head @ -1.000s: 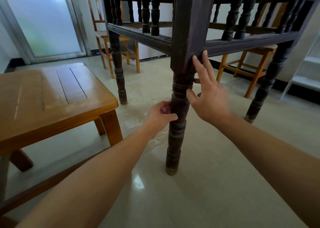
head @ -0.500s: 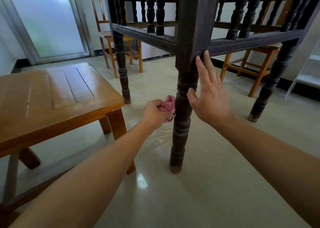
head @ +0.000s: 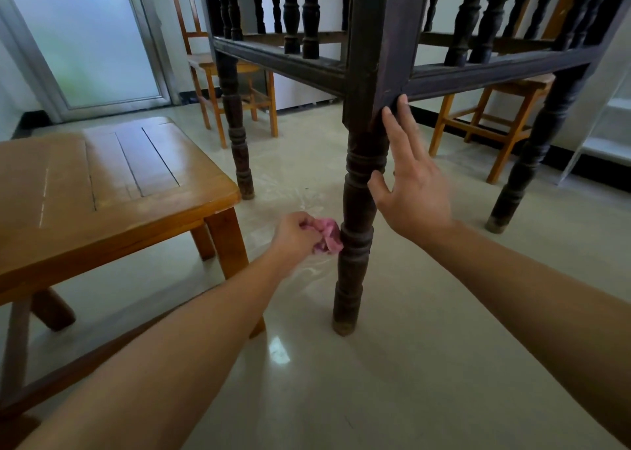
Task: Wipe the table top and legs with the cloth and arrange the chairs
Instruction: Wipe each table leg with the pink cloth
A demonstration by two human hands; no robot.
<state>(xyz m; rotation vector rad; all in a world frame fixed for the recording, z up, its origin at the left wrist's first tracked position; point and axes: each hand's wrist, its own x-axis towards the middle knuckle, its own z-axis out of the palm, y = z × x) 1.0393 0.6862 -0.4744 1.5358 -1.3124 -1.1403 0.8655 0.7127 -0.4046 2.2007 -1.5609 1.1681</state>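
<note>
The dark wooden table [head: 297, 62] stands over me, seen from low down, with its turned near leg [head: 355, 238] in the middle. My left hand [head: 296, 233] grips a bunched pink cloth [head: 327, 235] and presses it against the left side of that leg, below its middle. My right hand [head: 411, 180] is spread open, fingertips resting on the square upper part of the same leg. An orange wooden chair seat [head: 102, 190] sits close at the left.
Two more dark table legs [head: 237, 132] [head: 532, 152] stand behind. Orange chairs stand at the back left [head: 235, 74] and back right [head: 491, 122]. A glass door [head: 82, 36] is at far left, a white shelf [head: 607, 135] at far right. The floor is glossy tile.
My left hand has slid the pink cloth down the near leg, and the cloth now shows more. My right hand stays on the upper leg.
</note>
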